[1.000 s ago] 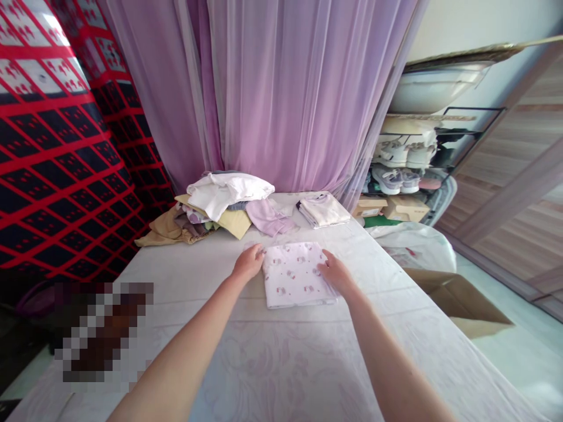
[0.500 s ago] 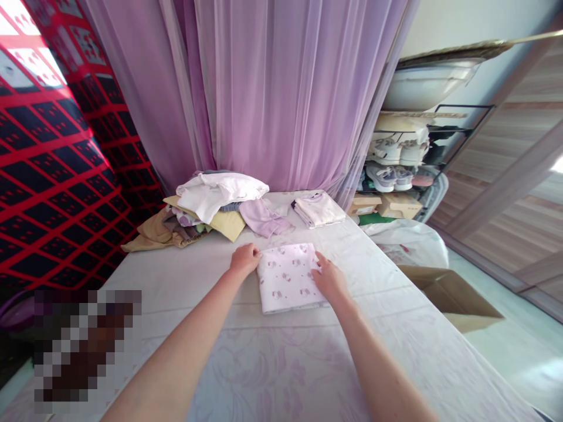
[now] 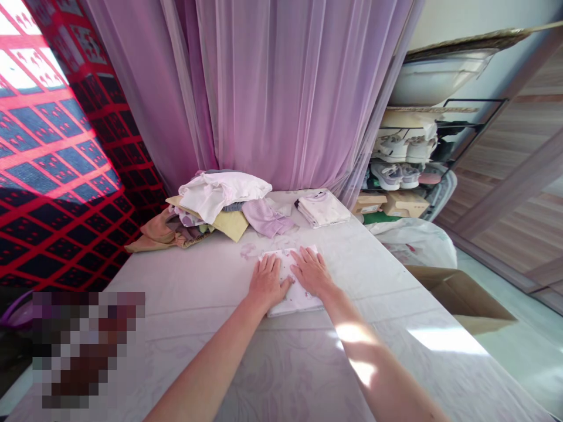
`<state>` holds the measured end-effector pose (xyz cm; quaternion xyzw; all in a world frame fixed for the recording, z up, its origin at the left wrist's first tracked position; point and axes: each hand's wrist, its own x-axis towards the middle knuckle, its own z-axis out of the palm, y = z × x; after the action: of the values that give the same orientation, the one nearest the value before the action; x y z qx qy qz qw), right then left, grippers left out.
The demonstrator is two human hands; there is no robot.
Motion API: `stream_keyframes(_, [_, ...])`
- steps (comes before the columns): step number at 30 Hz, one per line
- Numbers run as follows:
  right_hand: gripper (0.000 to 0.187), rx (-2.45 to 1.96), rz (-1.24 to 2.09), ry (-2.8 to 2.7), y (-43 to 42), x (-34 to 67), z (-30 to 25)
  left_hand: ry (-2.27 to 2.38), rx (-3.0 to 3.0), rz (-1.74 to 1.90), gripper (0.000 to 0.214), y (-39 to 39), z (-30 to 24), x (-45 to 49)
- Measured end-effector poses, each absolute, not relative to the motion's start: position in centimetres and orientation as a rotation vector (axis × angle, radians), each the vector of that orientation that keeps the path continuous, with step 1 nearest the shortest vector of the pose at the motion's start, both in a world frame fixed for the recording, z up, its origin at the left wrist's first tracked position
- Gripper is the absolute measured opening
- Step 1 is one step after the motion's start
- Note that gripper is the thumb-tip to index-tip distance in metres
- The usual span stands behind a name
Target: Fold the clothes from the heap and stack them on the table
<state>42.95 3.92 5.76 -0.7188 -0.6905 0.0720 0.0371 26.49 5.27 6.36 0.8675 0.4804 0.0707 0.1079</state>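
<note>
A folded white garment with a small pinkish print [image 3: 295, 300] lies flat on the bed [image 3: 197, 293] in front of me. My left hand [image 3: 267, 281] rests palm down on its left part, fingers spread and pointing away from me. On its upper right part lies my right hand [image 3: 311, 272], also flat with fingers apart. The hands cover much of the cloth. Behind it to the right sits a small stack of folded clothes [image 3: 324, 210]. A loose heap of clothes, with a white shirt [image 3: 224, 190] on top, lies at the back left.
Purple curtains [image 3: 264, 88] hang behind the bed. On the right stand a rack with sneakers [image 3: 396, 174], a white basin [image 3: 440, 79] on top, and an open cardboard box [image 3: 461, 296] on the floor. A red-and-black patterned cloth [image 3: 53, 176] hangs at left.
Both hands have moved from the garment's side edges inward onto its top and opened flat. Sunlight now falls on my right forearm and the bed. The view has shifted slightly.
</note>
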Motion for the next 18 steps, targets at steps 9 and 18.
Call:
stream_keyframes(9, [0.053, -2.217, 0.194, -2.098, 3.9, 42.9, 5.6, 1.366, 2.450, 0.291, 0.055, 6.4, 6.3, 26.1])
stream_keyframes(18, [0.029, -1.814, 0.184, -2.084, -0.5, 38.1, 8.2, 1.240, 2.525, 0.504, 0.045, 10.0, 5.4, 20.5])
